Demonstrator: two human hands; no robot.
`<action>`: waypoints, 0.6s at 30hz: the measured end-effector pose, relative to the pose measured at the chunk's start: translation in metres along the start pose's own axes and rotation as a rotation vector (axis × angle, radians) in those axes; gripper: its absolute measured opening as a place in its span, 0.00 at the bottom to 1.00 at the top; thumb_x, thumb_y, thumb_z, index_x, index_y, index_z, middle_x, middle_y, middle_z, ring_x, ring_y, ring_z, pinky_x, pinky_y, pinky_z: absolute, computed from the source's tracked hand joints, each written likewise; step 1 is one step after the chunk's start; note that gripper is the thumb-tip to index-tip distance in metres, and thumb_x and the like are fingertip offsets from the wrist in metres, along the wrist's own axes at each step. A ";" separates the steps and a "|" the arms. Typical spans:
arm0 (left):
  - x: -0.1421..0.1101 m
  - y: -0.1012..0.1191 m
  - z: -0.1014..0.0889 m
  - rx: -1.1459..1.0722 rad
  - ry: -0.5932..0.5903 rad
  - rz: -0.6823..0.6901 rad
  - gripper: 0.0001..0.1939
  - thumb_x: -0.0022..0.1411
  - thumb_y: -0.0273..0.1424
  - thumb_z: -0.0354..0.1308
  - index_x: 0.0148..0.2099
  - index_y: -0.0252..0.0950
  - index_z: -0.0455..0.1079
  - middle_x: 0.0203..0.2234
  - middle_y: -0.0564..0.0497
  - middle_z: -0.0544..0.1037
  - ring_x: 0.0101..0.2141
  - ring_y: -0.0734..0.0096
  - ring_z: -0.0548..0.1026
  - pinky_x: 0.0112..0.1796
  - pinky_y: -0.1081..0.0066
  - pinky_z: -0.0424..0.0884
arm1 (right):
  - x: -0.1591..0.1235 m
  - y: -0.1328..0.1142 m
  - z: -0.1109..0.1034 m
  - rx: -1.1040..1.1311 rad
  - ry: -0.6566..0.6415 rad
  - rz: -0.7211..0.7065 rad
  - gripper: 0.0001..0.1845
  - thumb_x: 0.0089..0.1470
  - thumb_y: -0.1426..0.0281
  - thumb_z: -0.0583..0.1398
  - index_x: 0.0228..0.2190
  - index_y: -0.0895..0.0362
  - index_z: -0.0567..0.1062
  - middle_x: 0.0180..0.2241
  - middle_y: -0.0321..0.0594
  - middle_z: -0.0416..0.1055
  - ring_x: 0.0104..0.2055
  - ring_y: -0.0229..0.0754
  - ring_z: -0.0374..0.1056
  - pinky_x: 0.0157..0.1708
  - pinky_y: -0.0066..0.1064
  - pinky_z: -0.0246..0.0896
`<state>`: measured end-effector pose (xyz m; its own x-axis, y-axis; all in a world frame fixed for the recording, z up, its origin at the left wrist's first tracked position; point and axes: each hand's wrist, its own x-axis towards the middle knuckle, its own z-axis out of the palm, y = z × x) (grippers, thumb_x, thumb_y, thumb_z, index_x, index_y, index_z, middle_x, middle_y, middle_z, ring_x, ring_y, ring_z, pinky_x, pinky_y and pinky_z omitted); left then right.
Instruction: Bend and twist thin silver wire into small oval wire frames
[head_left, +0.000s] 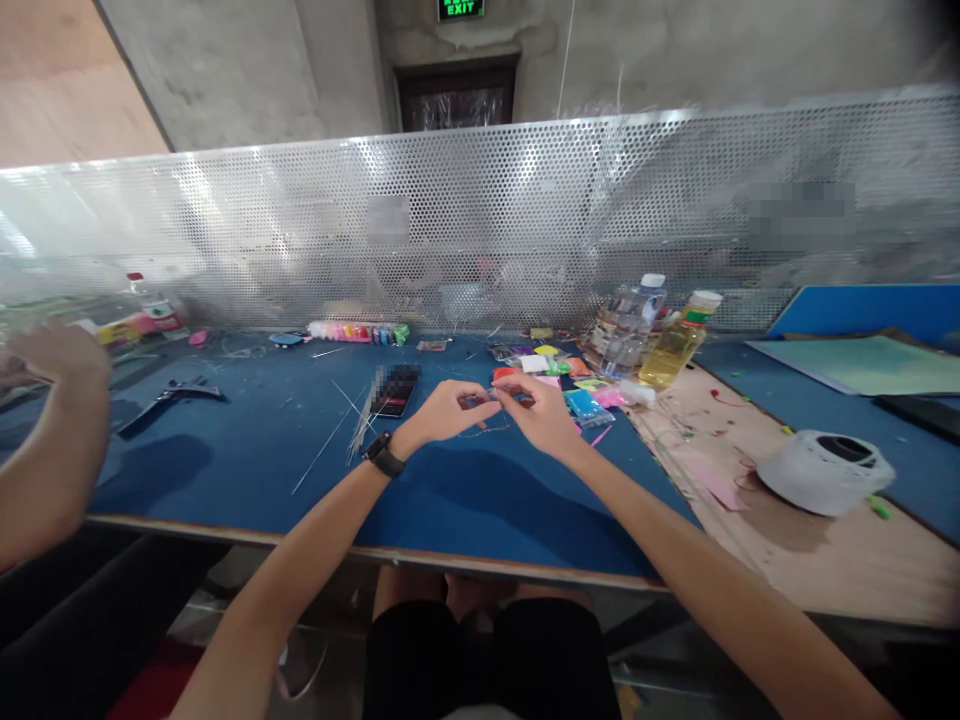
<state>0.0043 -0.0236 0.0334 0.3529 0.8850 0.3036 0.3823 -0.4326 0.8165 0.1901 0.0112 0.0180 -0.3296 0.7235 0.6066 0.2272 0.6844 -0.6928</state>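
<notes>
My left hand [456,410], with a dark watch on the wrist, is closed in a pinch above the blue table mat. My right hand [538,408] pinches too, its fingertips meeting those of the left. A thin strand [484,431], thread or wire, loops just beneath the fingers and seems to be held between both hands; its ends are too fine to follow. Behind and beside the right hand lie small plastic bags [589,407] of brightly coloured pieces. Left of my left hand are a phone [396,390] and several long thin metal rods [361,430].
Two bottles, one clear [634,320] and one with yellow liquid [679,345], stand at the back right. A white spool [825,472] sits on bare wood. Colourful small containers [360,332] line the perforated metal screen [465,220]. Another person's arm [64,430] reaches in at left, near dark pliers [172,400].
</notes>
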 end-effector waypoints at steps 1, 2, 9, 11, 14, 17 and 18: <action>0.000 0.002 0.001 0.009 0.002 -0.001 0.17 0.60 0.45 0.58 0.35 0.34 0.72 0.27 0.51 0.76 0.26 0.72 0.77 0.27 0.74 0.69 | 0.000 0.000 0.000 0.000 0.001 -0.004 0.10 0.57 0.63 0.60 0.38 0.53 0.77 0.36 0.39 0.78 0.38 0.43 0.74 0.35 0.34 0.68; -0.001 0.003 0.001 0.017 0.011 -0.006 0.18 0.60 0.46 0.57 0.34 0.34 0.70 0.26 0.52 0.75 0.26 0.72 0.77 0.26 0.75 0.68 | 0.000 0.000 0.000 0.000 0.002 -0.006 0.10 0.57 0.63 0.60 0.38 0.53 0.77 0.36 0.39 0.78 0.38 0.43 0.74 0.35 0.34 0.68; -0.001 0.001 -0.001 0.037 0.026 -0.038 0.21 0.57 0.49 0.60 0.28 0.35 0.62 0.20 0.56 0.69 0.21 0.74 0.74 0.24 0.75 0.65 | 0.000 0.003 0.003 0.045 -0.052 0.044 0.09 0.56 0.64 0.60 0.38 0.53 0.77 0.36 0.40 0.78 0.39 0.44 0.74 0.36 0.35 0.68; -0.001 -0.002 -0.001 0.027 0.023 -0.042 0.21 0.55 0.48 0.61 0.29 0.36 0.62 0.20 0.57 0.70 0.21 0.75 0.74 0.23 0.75 0.64 | 0.000 0.004 0.003 0.057 -0.068 0.059 0.10 0.57 0.63 0.60 0.38 0.54 0.77 0.36 0.41 0.77 0.39 0.44 0.74 0.36 0.34 0.68; 0.001 -0.007 -0.001 0.000 0.022 -0.040 0.19 0.54 0.45 0.63 0.29 0.35 0.63 0.20 0.57 0.70 0.20 0.75 0.73 0.23 0.75 0.64 | 0.000 0.004 0.003 0.066 -0.077 0.073 0.11 0.57 0.62 0.60 0.38 0.54 0.76 0.37 0.41 0.77 0.40 0.44 0.73 0.37 0.34 0.68; 0.002 -0.010 -0.001 -0.028 0.018 -0.024 0.17 0.54 0.43 0.64 0.30 0.35 0.64 0.20 0.57 0.70 0.20 0.74 0.74 0.23 0.75 0.64 | -0.001 0.004 0.003 0.059 -0.061 0.079 0.10 0.57 0.62 0.60 0.39 0.53 0.76 0.38 0.40 0.77 0.40 0.43 0.73 0.38 0.35 0.68; 0.002 -0.010 -0.001 -0.039 0.016 -0.019 0.17 0.55 0.43 0.64 0.31 0.35 0.64 0.20 0.57 0.70 0.20 0.75 0.74 0.24 0.75 0.64 | -0.001 0.005 0.003 0.057 -0.056 0.079 0.10 0.57 0.63 0.60 0.38 0.53 0.77 0.38 0.40 0.77 0.41 0.43 0.73 0.39 0.35 0.68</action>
<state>0.0003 -0.0173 0.0260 0.3326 0.8956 0.2954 0.3551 -0.4091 0.8406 0.1889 0.0136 0.0132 -0.3633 0.7679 0.5276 0.2026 0.6178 -0.7597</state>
